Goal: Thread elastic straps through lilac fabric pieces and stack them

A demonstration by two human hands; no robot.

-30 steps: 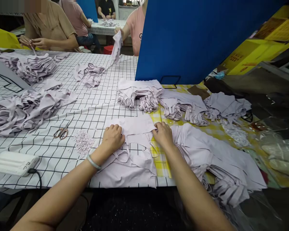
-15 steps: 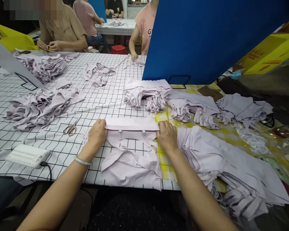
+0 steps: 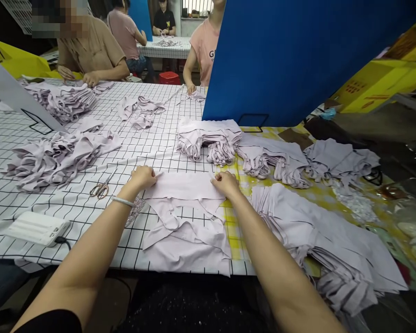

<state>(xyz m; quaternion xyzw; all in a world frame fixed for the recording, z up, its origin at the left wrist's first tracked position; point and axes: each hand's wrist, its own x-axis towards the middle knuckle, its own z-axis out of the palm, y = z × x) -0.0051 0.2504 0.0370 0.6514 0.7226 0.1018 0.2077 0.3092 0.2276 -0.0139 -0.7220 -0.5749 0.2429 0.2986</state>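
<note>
A pale lilac strappy garment (image 3: 185,186) lies in front of me, its wide band stretched out flat and its thin straps trailing toward me. At the band's upper left corner my left hand (image 3: 144,177) is closed, pinching the fabric. My right hand (image 3: 226,182) pinches the upper right corner in the same way. Just below, nearer the table edge, another piece of lilac fabric (image 3: 190,247) lies loosely spread. Beyond my left wrist rests a pair of scissors (image 3: 102,186), beside small scraps (image 3: 135,212) partly hidden by my forearm.
Stacks of similar garments lie right (image 3: 298,222) and ahead (image 3: 210,134). A crumpled heap (image 3: 62,157) lies left. A white power bank (image 3: 38,228) with a cable sits near the front edge. A blue panel (image 3: 280,60) stands at right; co-workers sit across the table.
Both hands have moved slightly away from me to the band's far corners. The band, folded along a raised edge before, now lies flatter and shows wider.
</note>
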